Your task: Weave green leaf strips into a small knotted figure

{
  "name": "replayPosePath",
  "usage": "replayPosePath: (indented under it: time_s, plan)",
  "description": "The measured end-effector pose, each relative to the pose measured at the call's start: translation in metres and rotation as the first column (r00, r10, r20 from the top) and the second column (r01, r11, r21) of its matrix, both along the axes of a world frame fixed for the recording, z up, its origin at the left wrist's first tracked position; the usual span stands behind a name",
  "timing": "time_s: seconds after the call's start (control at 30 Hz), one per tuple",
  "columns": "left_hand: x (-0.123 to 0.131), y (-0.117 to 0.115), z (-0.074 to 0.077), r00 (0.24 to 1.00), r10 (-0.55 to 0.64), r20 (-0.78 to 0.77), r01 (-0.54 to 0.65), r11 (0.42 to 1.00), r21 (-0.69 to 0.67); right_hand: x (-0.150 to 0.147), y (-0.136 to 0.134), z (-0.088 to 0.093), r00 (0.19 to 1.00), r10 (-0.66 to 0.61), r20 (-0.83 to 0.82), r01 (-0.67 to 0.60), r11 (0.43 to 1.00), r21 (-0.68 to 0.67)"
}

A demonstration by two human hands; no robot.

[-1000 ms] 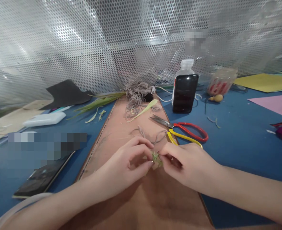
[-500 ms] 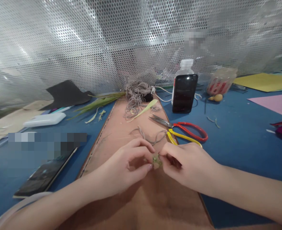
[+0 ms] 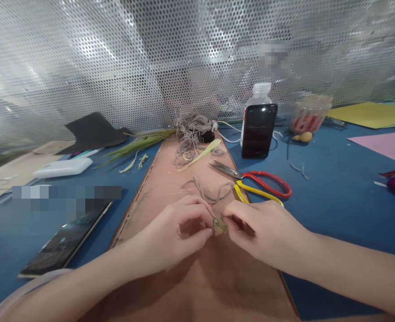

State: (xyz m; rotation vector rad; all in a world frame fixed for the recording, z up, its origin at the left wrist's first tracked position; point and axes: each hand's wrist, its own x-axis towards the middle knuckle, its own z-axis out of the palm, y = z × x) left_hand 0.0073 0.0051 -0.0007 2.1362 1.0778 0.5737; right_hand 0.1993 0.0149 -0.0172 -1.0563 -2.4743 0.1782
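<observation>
Low over the brown board, my left hand pinches a small green knotted piece, perhaps plant fibre, between thumb and fingertips. From the other side my right hand grips the same piece with closed fingertips. Thin green strands show in the narrow gap between the hands. Just beyond the fingertips lies a loose length of grey cord. Scissors with one red and one yellow handle rest beyond my right hand, blades parted.
A tangle of grey cord and a pale leaf strip lie at the board's far end. A phone leans on a bottle. Green leaves, a white case and a dark device are left. A metal mesh stands behind.
Both hands stay almost in place. The green piece between the fingertips has shifted slightly, and a tiny red spot now shows just above the left fingers.
</observation>
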Motion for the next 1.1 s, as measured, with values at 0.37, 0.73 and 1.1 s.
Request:
replayPosePath:
  time_s: [0.37,0.73,1.1]
  plan:
    - [0.000,0.001,-0.003,0.998,0.053,0.021,-0.052,0.999,-0.008,-0.001,-0.006,0.011,0.987,0.097,-0.132,-0.106,0.993,-0.061]
    - [0.000,-0.002,-0.002,0.997,0.074,-0.004,-0.074,0.996,-0.055,-0.003,0.003,0.003,0.947,0.099,-0.306,-0.117,0.992,-0.038]
    - [-0.002,0.002,-0.012,0.890,0.286,0.354,-0.130,0.906,-0.404,-0.003,0.005,0.007,0.947,0.120,-0.296,-0.161,0.980,-0.115]
